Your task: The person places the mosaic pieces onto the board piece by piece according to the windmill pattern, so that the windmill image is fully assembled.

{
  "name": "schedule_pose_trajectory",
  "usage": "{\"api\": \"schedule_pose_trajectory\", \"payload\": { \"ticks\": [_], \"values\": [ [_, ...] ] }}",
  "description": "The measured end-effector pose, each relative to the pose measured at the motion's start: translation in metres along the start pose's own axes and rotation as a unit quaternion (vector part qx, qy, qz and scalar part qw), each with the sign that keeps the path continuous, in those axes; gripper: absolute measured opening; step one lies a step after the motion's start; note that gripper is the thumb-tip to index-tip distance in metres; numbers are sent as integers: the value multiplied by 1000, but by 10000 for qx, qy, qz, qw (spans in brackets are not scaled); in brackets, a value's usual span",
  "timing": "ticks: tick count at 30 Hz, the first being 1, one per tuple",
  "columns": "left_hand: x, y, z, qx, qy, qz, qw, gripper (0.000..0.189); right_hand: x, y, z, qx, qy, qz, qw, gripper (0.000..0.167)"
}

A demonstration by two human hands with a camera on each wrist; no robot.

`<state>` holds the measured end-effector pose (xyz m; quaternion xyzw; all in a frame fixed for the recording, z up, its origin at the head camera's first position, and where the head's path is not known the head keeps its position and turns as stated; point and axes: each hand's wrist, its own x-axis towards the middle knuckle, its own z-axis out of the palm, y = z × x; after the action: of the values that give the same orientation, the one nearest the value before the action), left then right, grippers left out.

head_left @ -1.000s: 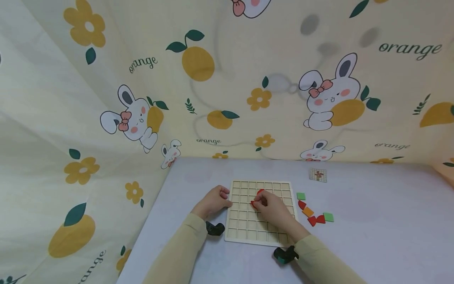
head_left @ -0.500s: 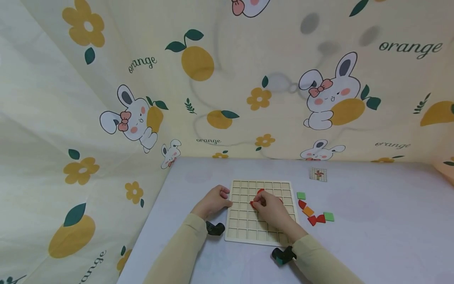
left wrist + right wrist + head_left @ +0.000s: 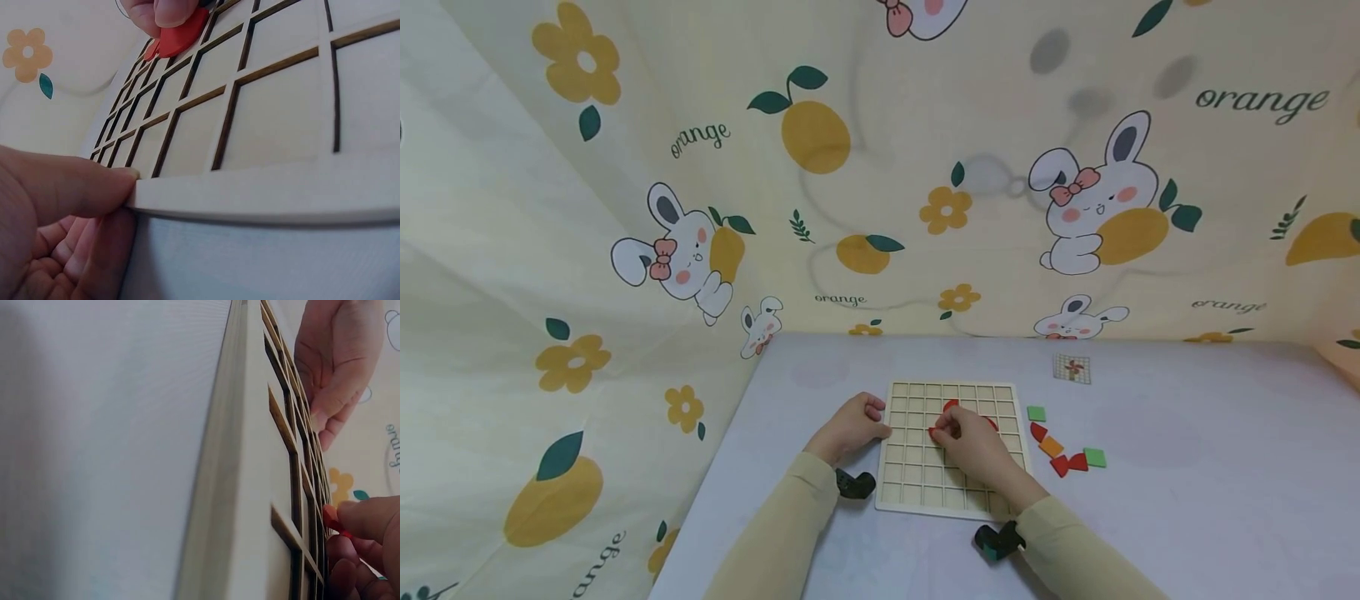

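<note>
A wooden grid board [image 3: 917,492] lies on the table. My left hand [image 3: 852,427] grips its left rim; in the left wrist view the thumb [image 3: 94,190] rests on the rim's top with curled fingers beneath. Above the board's middle squares, my right hand [image 3: 973,446] pinches a red piece [image 3: 184,34] between thumb and finger. That piece is tilted up over a square, its lower edge at the grid; whether it is seated I cannot tell. Other red pieces lie in the grid, one red piece [image 3: 951,405] beyond the hand and another red piece [image 3: 992,423] partly hidden behind it.
Right of the board lie loose pieces: a green square [image 3: 1036,413], an orange square [image 3: 1051,447], several red pieces [image 3: 1059,466] and another green square [image 3: 1094,458]. Farther back is a small pattern card [image 3: 1072,369]. A printed cloth [image 3: 887,192] hangs behind the table.
My right hand has shifted very slightly left over the board, still pinching the red piece, and more of the red piece on its right shows. My left hand stays on the rim.
</note>
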<state>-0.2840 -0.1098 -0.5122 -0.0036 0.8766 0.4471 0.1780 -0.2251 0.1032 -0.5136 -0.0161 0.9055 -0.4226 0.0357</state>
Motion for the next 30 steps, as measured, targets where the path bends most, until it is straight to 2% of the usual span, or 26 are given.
{"api": "schedule_pose_trajectory", "payload": {
  "ticks": [14, 30],
  "values": [
    [1, 0, 1, 114, 57, -6, 9999, 36, -1, 1, 1, -54, -112, -73, 9999, 23],
    [1, 0, 2, 114, 78, -44, 9999, 36, 2, 0, 7, -394, -27, 15, 9992, 14]
  ]
}}
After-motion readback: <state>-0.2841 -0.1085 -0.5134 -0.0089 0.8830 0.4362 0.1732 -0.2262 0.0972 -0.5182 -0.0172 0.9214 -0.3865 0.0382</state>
